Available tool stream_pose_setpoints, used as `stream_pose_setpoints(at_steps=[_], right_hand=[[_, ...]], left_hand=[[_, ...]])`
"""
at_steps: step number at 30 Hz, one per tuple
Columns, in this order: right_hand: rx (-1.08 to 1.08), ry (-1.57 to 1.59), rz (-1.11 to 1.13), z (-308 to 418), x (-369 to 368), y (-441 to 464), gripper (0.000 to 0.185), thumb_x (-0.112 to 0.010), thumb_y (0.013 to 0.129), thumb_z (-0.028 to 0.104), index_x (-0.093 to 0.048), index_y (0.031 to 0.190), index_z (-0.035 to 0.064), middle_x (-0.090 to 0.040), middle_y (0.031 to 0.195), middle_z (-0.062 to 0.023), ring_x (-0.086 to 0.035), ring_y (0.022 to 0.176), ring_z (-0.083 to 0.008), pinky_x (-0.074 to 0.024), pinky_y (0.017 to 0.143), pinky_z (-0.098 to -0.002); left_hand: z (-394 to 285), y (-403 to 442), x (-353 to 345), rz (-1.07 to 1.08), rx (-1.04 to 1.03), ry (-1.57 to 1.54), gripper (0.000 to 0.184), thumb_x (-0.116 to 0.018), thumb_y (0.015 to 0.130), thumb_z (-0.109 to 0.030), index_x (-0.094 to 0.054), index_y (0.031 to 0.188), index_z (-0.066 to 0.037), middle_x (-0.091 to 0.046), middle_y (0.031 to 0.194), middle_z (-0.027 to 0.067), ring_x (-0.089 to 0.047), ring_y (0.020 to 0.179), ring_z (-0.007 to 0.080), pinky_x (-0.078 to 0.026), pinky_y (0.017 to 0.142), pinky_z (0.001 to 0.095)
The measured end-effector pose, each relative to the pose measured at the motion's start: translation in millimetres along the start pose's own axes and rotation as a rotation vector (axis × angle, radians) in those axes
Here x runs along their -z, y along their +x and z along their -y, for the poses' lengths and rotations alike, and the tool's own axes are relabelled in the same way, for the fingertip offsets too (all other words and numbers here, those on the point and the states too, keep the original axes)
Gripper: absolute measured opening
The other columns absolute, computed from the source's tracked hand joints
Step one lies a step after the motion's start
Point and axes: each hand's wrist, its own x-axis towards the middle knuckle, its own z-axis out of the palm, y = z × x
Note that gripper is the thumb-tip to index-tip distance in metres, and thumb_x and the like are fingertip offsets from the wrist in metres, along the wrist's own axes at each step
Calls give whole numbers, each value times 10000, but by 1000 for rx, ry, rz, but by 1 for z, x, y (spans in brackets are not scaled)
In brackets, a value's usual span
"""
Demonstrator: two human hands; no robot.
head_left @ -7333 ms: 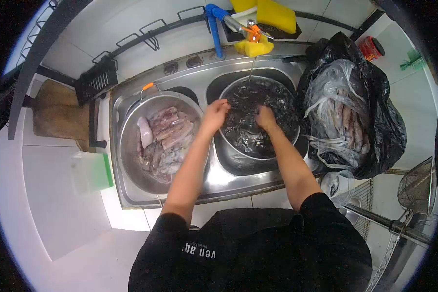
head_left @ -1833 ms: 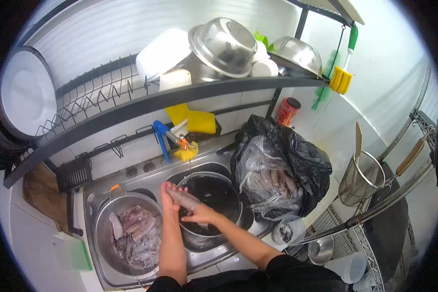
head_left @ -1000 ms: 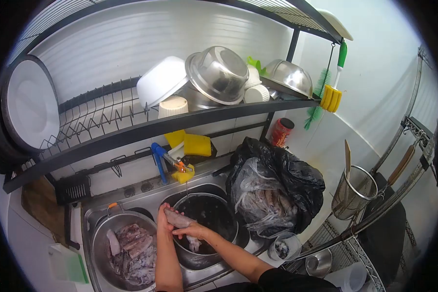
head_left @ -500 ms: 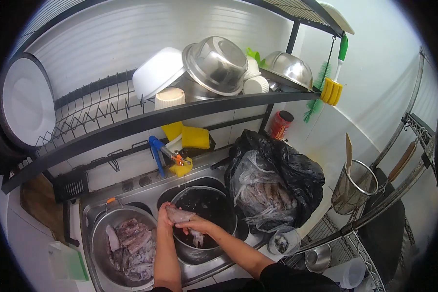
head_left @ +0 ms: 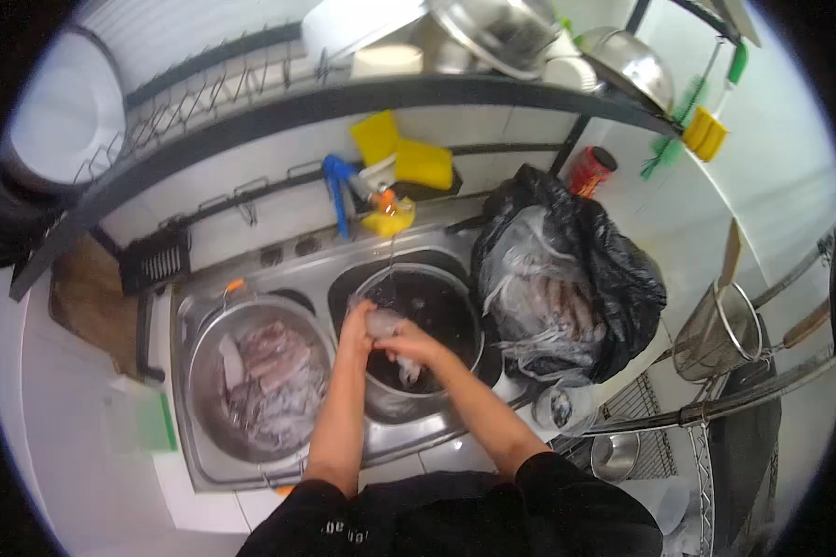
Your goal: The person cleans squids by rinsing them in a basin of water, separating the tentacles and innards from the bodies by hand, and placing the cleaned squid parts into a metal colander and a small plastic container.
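Note:
Over the left side of a metal bowl of dark water (head_left: 455, 320), my left hand (head_left: 357, 327) is closed round one end of a squid (head_left: 384, 323). My right hand (head_left: 412, 343) grips the same squid from the other side, and its tentacles hang down below my fingers. Water runs from the tap (head_left: 381, 199) just beyond my hands. In the left basin a large metal pot (head_left: 200, 399) holds several squid (head_left: 274, 357). Right of the bowl, a black bag (head_left: 627, 278) lies open round a clear bag with more squid (head_left: 557, 302).
Above the sink runs a black dish rack (head_left: 344, 110) with plates and bowls. Yellow sponges (head_left: 424, 164) sit behind the tap. At the right are a plastic cup (head_left: 567, 408), a red jar (head_left: 592, 171) and a hanging strainer (head_left: 715, 334).
Earlier both hands were down at the dark water without a squid; now they hold one above it. Since the last moment the view has tilted down, and the hands stay on the squid.

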Motion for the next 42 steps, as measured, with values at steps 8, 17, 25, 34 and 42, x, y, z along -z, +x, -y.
stream_pose_setpoints(at_steps=[8, 17, 25, 34, 42], right_hand=[[-38, 23, -6, -22, 7, -2, 152, -569, 716, 140, -571, 628, 16, -549, 536, -67, -513, 480, -141, -366, 471, -274], [-115, 294, 64, -21, 16, -13, 207, -475, 746, 188, -519, 671, 0, -528, 526, -118, -513, 467, -179, -403, 469, -297], [-78, 195, 0, -13, 8, -28, 164, -504, 847, 149, -547, 844, -10, -524, 557, -74, -491, 469, -137, -380, 451, -262], [41, 185, -50, -19, 12, -40, 180, -521, 853, 113, -543, 984, -7, -522, 600, -35, -495, 493, -112, -375, 444, -243], [-4, 356, -80, -3, 19, -64, 224, -500, 846, 81, -556, 1049, 5, -549, 674, -31, -490, 503, -103, -374, 439, -231]], left_hand=[[0, -18, -12, -37, 58, -29, 153, -517, 765, -191, -496, 819, -50, -528, 713, 107, -574, 656, 272, -498, 595, 412], [1, -18, -11, -20, 108, 8, 167, -527, 745, -184, -473, 831, -52, -499, 700, 100, -539, 642, 277, -499, 627, 421], [-1, -11, -13, -50, 151, -10, 110, -485, 776, -145, -460, 799, -40, -477, 708, 96, -507, 621, 261, -461, 573, 414], [2, -12, -22, -119, 60, 19, 122, -510, 749, -160, -470, 796, -54, -490, 716, 90, -515, 633, 259, -472, 597, 404], [-6, -7, -21, -81, 55, -52, 269, -480, 780, -192, -460, 961, 7, -552, 842, 177, -571, 788, 332, -481, 749, 481]])
